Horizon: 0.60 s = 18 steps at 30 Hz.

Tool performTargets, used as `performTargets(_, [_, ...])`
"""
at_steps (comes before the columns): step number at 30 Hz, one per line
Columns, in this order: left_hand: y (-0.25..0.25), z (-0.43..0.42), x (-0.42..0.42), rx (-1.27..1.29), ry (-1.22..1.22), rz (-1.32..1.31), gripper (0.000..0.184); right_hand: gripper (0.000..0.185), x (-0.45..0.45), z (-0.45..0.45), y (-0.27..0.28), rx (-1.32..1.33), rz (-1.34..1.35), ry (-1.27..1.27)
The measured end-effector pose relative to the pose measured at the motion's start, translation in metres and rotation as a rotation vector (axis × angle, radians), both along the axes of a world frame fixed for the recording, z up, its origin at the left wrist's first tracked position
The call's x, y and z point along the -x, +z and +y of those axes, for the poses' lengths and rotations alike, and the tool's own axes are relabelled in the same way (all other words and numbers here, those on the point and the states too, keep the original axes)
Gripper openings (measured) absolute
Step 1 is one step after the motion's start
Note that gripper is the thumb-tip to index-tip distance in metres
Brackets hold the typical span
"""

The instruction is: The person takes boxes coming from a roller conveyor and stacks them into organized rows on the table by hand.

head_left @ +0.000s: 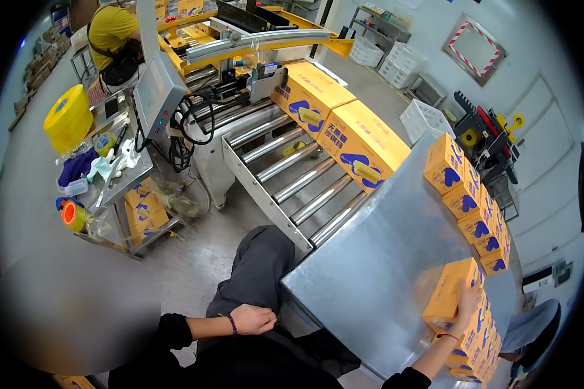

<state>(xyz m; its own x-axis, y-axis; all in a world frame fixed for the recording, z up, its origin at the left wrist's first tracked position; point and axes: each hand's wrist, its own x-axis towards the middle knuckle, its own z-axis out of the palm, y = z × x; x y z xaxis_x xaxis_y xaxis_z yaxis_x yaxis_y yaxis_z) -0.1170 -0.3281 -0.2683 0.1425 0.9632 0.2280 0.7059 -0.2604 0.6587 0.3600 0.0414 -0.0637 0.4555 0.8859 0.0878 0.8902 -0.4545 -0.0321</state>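
My left hand (254, 319), with a dark beaded bracelet at the wrist, lies against the dark trousers with its fingers curled in and no object visible in it. At the right, my right hand (467, 306), a red string round its wrist, grips a yellow box (446, 290) by its side. This box is at the upper end of a group of similar yellow boxes (468, 353) on the metal table (363, 259). Another row of yellow boxes (480, 223) stands along the table's far right edge.
Two larger yellow cartons (363, 139) sit on the roller conveyor (292, 172). On the left, a cart (126, 175) holds tape rolls and cloths beside a monitor (157, 97). A person in a yellow shirt (110, 29) is at the upper left. Someone's jeans-clad leg (532, 324) shows at right.
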Motion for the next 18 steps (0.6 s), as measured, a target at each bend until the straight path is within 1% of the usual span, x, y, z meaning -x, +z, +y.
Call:
performTargets(1, [-0.001, 0.0, 0.001, -0.002, 0.001, -0.008, 0.021, 0.094, -0.008, 0.014, -0.01, -0.002, -0.008, 0.001])
performTargets(2, [-0.002, 0.0, 0.001, 0.002, 0.003, -0.009, 0.02, 0.086, -0.018, 0.036, -0.027, -0.162, -0.009, 0.271])
performTargets(3, [-0.003, 0.0, 0.001, 0.006, 0.006, -0.01, 0.02, 0.079, -0.004, 0.04, -0.024, -0.321, -0.008, 0.542])
performTargets(4, [-0.005, 0.001, 0.001, 0.005, 0.009, -0.014, 0.02, 0.074, 0.011, 0.047, -0.022, -0.336, 0.108, 0.59])
performTargets(5, [-0.007, 0.001, 0.0, -0.005, 0.007, -0.054, 0.019, 0.069, 0.067, 0.044, 0.0, -0.35, 0.227, 0.635])
performTargets(7, [-0.009, 0.0, 0.003, -0.009, 0.006, -0.087, 0.019, 0.066, 0.124, 0.069, 0.012, -0.35, 0.318, 0.724])
performTargets(9, [-0.006, 0.001, 0.004, -0.038, 0.007, -0.067, 0.019, 0.065, 0.177, 0.098, 0.02, -0.379, 0.338, 0.867])
performTargets(11, [-0.004, 0.002, 0.004, -0.031, 0.017, -0.062, 0.018, 0.064, 0.231, 0.113, 0.034, -0.319, 0.376, 0.961])
performTargets(13, [-0.001, 0.002, 0.004, -0.045, 0.024, -0.056, 0.022, 0.064, 0.252, 0.163, 0.016, -0.277, 0.375, 0.989])
performTargets(14, [-0.003, 0.001, 0.004, -0.036, 0.025, -0.027, 0.018, 0.063, 0.264, 0.171, 0.014, -0.232, 0.367, 1.012])
performTargets(15, [-0.005, 0.001, 0.005, -0.032, 0.03, -0.024, 0.018, 0.063, 0.264, 0.173, 0.016, -0.23, 0.372, 1.015])
performTargets(17, [-0.007, 0.0, 0.004, -0.041, 0.019, -0.034, 0.018, 0.061, 0.257, 0.172, 0.025, 0.036, 0.612, 0.94])
performTargets(18, [-0.006, 0.0, 0.005, -0.042, 0.016, -0.023, 0.018, 0.049, 0.25, 0.168, 0.028, 0.056, 0.679, 0.95])
